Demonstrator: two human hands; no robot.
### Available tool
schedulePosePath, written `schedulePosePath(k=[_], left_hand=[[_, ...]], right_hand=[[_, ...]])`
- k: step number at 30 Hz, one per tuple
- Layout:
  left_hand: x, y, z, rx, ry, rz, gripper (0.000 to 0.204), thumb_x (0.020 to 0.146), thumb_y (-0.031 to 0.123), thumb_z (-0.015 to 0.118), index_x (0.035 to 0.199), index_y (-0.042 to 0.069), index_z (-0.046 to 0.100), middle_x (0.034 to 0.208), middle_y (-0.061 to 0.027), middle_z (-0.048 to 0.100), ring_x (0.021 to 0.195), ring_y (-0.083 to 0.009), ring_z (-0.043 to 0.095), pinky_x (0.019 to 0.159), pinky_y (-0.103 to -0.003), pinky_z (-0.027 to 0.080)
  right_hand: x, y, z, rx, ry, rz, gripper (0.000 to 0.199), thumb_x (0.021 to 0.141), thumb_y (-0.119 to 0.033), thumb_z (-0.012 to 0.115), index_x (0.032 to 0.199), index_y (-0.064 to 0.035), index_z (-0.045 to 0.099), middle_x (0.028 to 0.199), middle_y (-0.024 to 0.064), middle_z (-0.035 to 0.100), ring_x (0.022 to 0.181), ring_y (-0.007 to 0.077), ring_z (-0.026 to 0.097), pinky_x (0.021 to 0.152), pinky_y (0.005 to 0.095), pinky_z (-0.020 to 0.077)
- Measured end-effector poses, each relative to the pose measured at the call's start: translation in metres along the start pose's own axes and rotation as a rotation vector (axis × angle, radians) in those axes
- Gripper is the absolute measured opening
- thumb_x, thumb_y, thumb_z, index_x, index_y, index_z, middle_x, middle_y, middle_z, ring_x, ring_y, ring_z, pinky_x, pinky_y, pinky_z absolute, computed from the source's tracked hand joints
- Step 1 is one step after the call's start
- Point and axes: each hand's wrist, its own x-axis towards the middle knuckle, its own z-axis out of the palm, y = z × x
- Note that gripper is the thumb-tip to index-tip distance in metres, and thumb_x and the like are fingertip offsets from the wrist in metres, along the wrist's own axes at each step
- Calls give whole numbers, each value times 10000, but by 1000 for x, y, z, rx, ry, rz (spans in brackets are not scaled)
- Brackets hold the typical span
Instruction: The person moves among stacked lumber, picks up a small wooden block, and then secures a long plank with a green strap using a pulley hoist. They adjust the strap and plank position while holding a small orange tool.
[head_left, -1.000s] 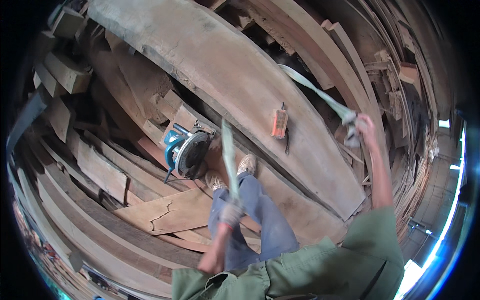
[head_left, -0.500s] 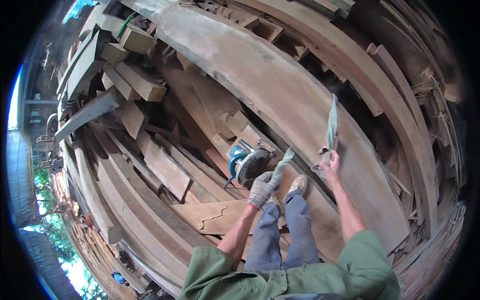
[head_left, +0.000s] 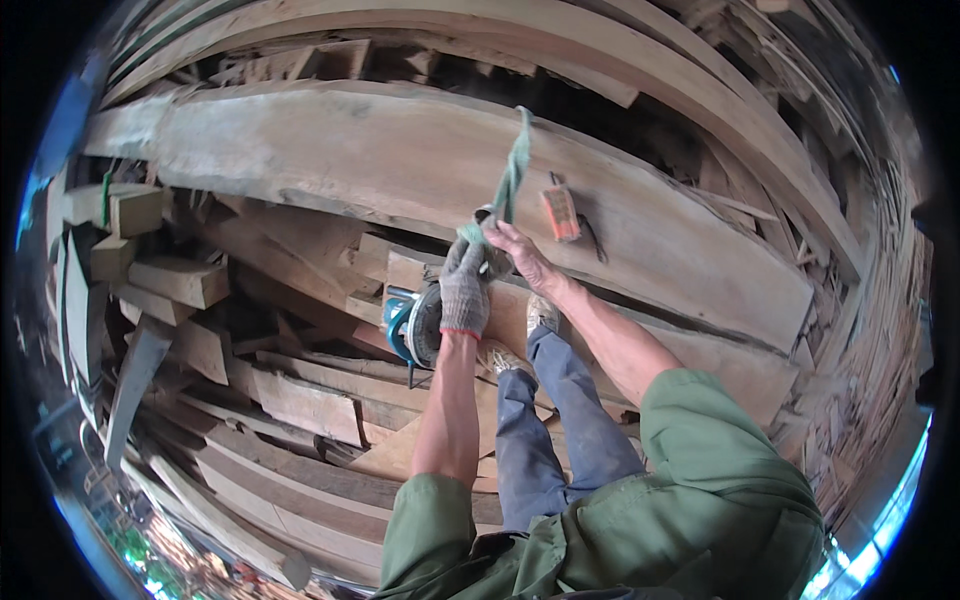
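Head view: gloved left hand and bare right hand meet, both closed on one green strap, which runs toward twelve o'clock; the step looks like joining its ends, and the next move calls for steady tension. One circular saw sits at seven from them, one orange box at two on one wooden slab.

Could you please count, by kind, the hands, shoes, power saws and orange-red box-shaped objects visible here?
Left hand plus right hand, at the green strap: 2
Shoes: 2
Circular saw (partly hidden): 1
Orange-red box-shaped object: 1
Total: 6
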Motion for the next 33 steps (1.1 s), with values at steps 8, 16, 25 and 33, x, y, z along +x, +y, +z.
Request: schedulePosePath(k=[8,16,25,33], left_hand=[[34,-10,2,732,-133,-38,393,921,11,518,1309,48,564,1099,-12,618,823,-78,559,646,-214,471],[45,-28,-16,448,-131,11,515,952,105,577,1436,56,409,1295,-56,564,1063,-141,596,851,-254,512],[32,-14,-17,111,-169,27,307,870,43,604,1177,65,614,1099,5,608,971,-128,571,833,-274,464],[55,-43,-48,3,-78,44,291,919,171,629,1155,3,599,1058,-56,620,948,-160,593,868,-283,493]], right_hand=[[-3,5,-19,-469,166,-3,470,721,-161,642,1139,44,578,961,147,666,903,231,632,842,360,502],[6,20,1,-496,313,-411,394,807,-66,614,1198,-34,585,1148,230,532,1110,357,528,970,405,442],[5,37,-11,-691,309,-550,294,698,-25,637,991,-11,626,1007,154,564,996,340,532,899,414,458],[28,52,-60,-761,215,46,279,849,-109,546,1101,1,599,937,238,672,881,374,662,776,432,509]])
